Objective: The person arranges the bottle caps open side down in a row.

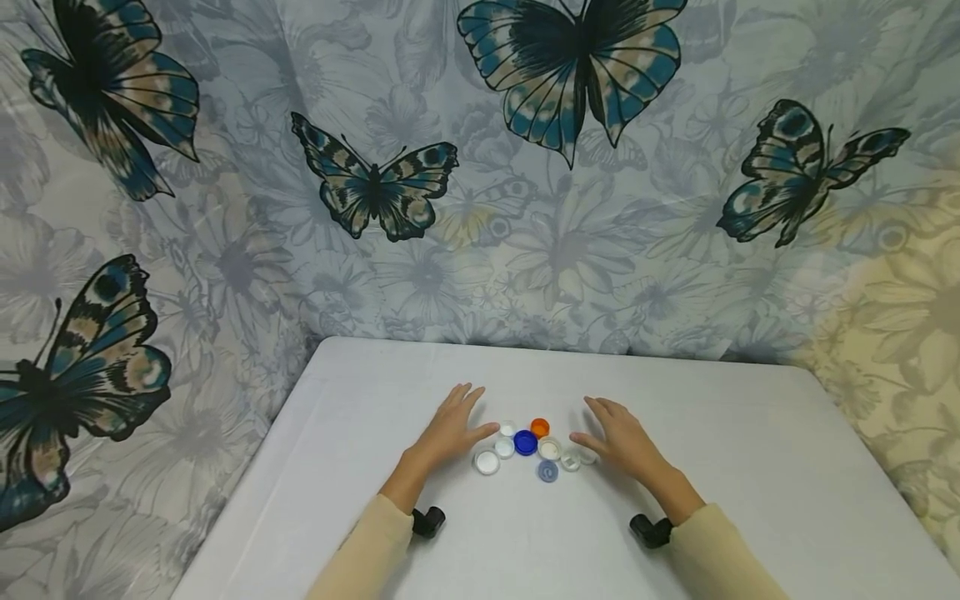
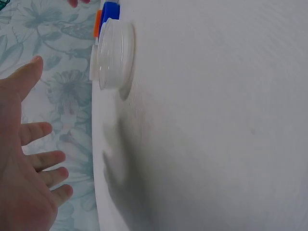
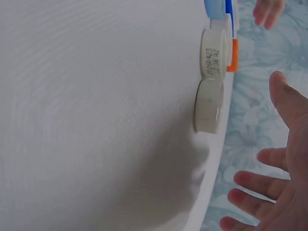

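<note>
Flanking the clustered plastic caps (image 1: 528, 443) on the white table (image 1: 525, 546), left hand (image 1: 450, 427) and right hand (image 1: 621, 437) hover spread, holding nothing; light rim pinches would likely avoid scattering neighbouring caps.

Tabletop (image 1: 510, 550): white, matt, fine-grained up close, smooth to far edge. Blue cap (image 1: 526, 442) and orange cap (image 1: 540, 427), between left and right edges: opaque plastic. Cap nearest left edge (image 2: 115, 55): translucent plastic, smooth, glossy. Stamped cap (image 3: 213, 55): milky plastic, smooth wall. Backdrop (image 1: 600, 275) beyond far edge: printed cloth look, slightly creased. Sleeves (image 1: 367, 550): matt cloth. Wrist units (image 1: 429, 522): black, apparently hard plastic.
</note>
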A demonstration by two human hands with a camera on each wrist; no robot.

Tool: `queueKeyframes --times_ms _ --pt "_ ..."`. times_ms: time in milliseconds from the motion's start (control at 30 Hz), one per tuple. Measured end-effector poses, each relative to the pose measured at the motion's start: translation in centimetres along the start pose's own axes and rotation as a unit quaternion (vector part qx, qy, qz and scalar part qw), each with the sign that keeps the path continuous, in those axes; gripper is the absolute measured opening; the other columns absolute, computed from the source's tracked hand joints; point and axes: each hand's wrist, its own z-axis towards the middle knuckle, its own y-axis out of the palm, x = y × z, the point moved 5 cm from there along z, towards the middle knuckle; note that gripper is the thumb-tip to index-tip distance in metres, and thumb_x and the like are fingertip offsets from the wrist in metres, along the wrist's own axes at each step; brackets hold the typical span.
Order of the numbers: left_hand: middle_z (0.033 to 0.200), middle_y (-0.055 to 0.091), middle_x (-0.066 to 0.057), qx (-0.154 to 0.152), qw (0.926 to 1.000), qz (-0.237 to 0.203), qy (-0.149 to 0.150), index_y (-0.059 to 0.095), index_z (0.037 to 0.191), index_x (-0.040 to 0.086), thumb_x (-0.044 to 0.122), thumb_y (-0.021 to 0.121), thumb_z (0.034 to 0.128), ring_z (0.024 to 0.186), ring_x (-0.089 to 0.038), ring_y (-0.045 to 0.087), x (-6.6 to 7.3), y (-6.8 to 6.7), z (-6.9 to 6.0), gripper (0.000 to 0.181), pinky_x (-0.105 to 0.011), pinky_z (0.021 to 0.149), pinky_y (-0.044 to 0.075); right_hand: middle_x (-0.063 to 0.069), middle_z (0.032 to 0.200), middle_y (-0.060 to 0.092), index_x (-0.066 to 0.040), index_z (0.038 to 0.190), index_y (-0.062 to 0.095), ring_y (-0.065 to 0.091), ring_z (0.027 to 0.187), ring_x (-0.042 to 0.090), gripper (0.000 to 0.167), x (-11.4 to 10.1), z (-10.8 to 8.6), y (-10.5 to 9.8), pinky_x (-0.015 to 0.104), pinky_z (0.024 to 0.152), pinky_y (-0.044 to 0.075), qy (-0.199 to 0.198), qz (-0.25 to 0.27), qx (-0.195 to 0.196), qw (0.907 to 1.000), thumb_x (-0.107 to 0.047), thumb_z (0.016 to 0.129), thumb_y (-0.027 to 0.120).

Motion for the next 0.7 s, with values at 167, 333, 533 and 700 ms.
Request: queueKeyframes --times_ms 167,333,533,700 --pt "0.157 0.031 -0.018 -0.007 0.9997 -0.022 0.008 0.037 0.15 0.012 0.05 0.061 0.0914 0.148 -0.036 0.024 0.6 0.7 0.7 0.074 -0.054 0.117 0.026 0.03 0.139 0.049 0.0 0.142 0.045 0.044 0.129 0.049 0.072 -0.5 0.5 0.1 0.063 0.105 0.036 0.009 0.017 -0.016 0.9997 -0.045 0.09 0.065" --pt "0.155 0.035 -0.016 -0.017 0.9989 -0.041 0.018 0.038 0.149 0.011 0.047 0.063 0.0916 0.145 -0.033 0.031 1.3 1.5 1.3 0.072 -0.05 0.116 0.03 0.029 0.139 0.049 0.0 0.142 0.045 0.043 0.13 0.048 0.07 -0.9 1.1 0.4 0.062 0.106 0.036 0.021 0.023 -0.039 0.9988 -0.044 0.091 0.064" --pt "0.152 0.042 -0.012 -0.045 0.9973 -0.055 0.018 0.042 0.147 0.012 0.044 0.064 0.0915 0.142 -0.03 0.037 2.1 2.2 1.8 0.067 -0.047 0.116 0.031 0.027 0.135 0.054 -0.001 0.138 0.05 0.048 0.127 0.045 0.065 -1.6 1.8 1.1 0.06 0.104 0.039 0.011 0.026 -0.049 0.9984 -0.043 0.091 0.065" --pt "0.147 0.049 -0.012 -0.052 0.9974 -0.041 0.028 0.049 0.142 0.011 0.042 0.065 0.0913 0.138 -0.03 0.042 2.8 2.7 2.3 0.062 -0.047 0.114 0.034 0.025 0.131 0.057 -0.001 0.135 0.054 0.052 0.123 0.043 0.059 -2.4 2.3 1.6 0.058 0.102 0.042 0.002 0.03 -0.062 0.9976 -0.041 0.092 0.065"
